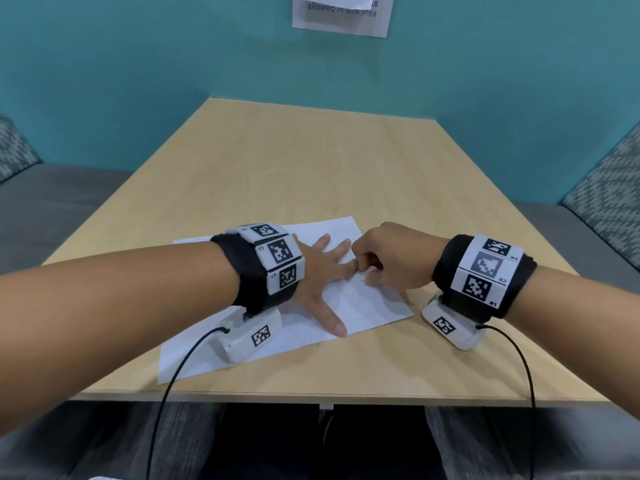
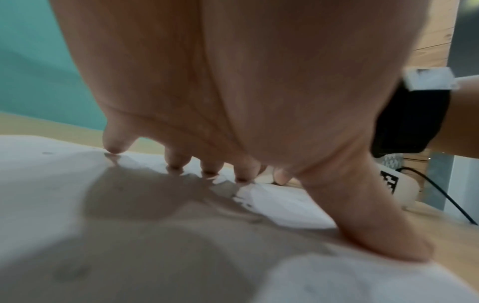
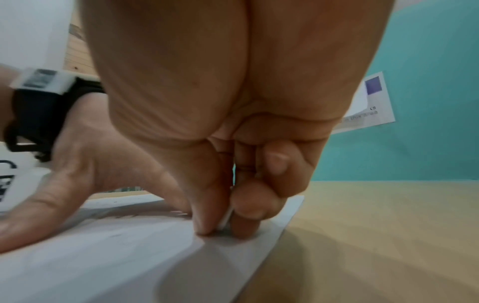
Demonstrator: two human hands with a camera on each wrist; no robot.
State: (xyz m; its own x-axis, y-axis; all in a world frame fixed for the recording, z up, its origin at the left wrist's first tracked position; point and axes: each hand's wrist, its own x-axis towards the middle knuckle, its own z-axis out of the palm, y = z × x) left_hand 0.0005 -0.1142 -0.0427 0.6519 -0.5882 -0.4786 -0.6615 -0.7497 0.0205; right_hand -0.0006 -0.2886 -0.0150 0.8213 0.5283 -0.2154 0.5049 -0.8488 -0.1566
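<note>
A white sheet of paper [image 1: 375, 306] with faint pencil lines lies on the wooden table [image 1: 311, 161] near its front edge. My left hand [image 1: 322, 271] rests flat on the sheet, fingers spread and straight, fingertips [image 2: 176, 166] and thumb pressing it down. My right hand [image 1: 384, 258] sits just right of the left fingers, curled. Its thumb and fingers pinch a small flat white object [image 3: 226, 215], possibly an eraser, whose lower end touches the paper [image 3: 129, 256]. What the object is stays unclear.
A teal wall stands behind the table, with a printed notice [image 1: 343, 15] pinned to it. Grey benches [image 1: 52, 209] with patterned cushions [image 1: 609, 188] flank both sides. Black cables [image 1: 173, 386] trail from my wrist cameras over the table's front edge.
</note>
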